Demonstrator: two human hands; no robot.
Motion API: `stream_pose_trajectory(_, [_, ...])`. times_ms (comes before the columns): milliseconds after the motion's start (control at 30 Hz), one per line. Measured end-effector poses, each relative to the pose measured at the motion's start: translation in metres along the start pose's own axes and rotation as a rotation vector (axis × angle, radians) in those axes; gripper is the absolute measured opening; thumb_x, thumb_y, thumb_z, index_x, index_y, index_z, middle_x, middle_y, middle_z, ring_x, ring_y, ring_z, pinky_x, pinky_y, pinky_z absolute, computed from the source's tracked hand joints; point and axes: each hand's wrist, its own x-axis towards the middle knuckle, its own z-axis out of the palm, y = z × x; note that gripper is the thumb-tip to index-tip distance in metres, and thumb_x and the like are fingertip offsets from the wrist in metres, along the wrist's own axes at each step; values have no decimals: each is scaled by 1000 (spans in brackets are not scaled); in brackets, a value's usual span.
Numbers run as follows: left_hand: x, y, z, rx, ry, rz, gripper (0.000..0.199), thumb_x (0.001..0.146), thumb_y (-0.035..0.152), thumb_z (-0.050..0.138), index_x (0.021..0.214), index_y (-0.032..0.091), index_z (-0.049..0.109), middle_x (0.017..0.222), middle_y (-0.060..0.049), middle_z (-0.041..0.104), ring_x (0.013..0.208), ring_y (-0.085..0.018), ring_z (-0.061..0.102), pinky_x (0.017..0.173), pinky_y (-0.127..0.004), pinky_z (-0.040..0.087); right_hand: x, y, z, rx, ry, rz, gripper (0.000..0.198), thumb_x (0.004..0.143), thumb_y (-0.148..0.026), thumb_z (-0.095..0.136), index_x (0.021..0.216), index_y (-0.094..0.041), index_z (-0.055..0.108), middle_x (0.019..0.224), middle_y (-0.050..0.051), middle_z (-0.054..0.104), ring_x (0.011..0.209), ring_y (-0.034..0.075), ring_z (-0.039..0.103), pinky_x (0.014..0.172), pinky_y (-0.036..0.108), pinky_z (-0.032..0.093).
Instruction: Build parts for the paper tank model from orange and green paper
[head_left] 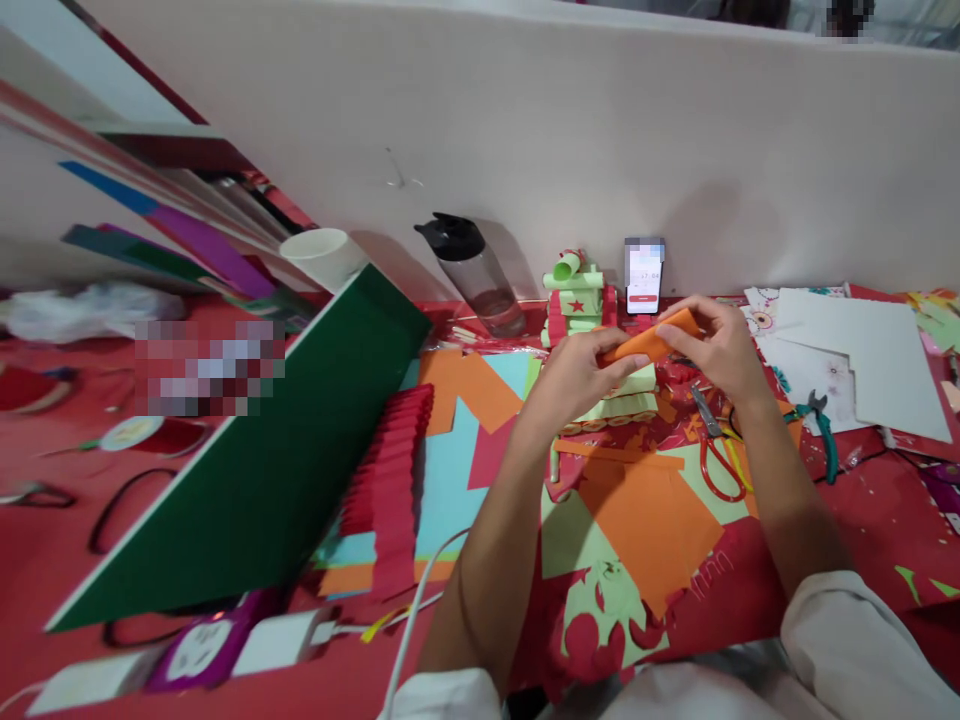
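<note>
My left hand and my right hand hold a folded strip of orange paper between them, above the table. The left thumb and fingers pinch its left end; the right fingers grip its right end. Just behind my left hand stands a green and red paper model with a star on its front. Partly hidden under my hands lies a pale green rolled-paper piece. Below them a larger orange sheet and a thin orange strip rest on cut green paper.
Red-handled scissors and green pliers lie near my right forearm. A phone leans on the wall beside a water bottle. At left, a green board stands slanted near a purple power strip. White cards lie right.
</note>
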Motion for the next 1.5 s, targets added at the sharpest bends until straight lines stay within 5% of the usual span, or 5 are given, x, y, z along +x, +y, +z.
stream_pose_trajectory(567, [-6,-8,-22,-10,86,64,26,93,41,67,83,17,70,81,-4,75,75,-17,70,69,-28,52,-5,-1,-55,21,167,-52,33,83,-48,85,106,-28,73,93,2,78,85,20,74,67,31,66])
stream_pose_trajectory(933, [-37,17,-7,162,-37,69,29,98,44,59,88,19,70,83,-4,74,74,-17,65,67,-29,48,-67,10,-59,175,25,56,30,83,-38,85,105,-26,70,105,2,75,99,20,72,80,32,65])
stream_pose_trajectory(1167, [-108,-31,21,287,-125,-127,27,99,44,57,109,23,68,107,-8,78,91,-24,72,81,-35,54,-114,67,-36,123,-12,218,31,82,-38,80,105,-21,67,107,6,75,99,22,72,87,36,60])
stream_pose_trajectory(1333, [-168,-67,40,513,-165,-164,58,87,41,75,139,23,58,142,-17,62,131,-38,60,101,-49,53,-124,81,-29,-47,-149,107,30,90,-37,69,114,-21,64,118,10,72,113,24,70,100,41,56])
stream_pose_trajectory(1500, [-181,-86,51,542,-120,-152,67,82,39,82,142,22,56,135,-18,62,131,-41,58,105,-55,49,-127,76,-15,-192,-250,21,26,88,-27,69,113,-20,68,121,11,70,114,27,67,106,45,50])
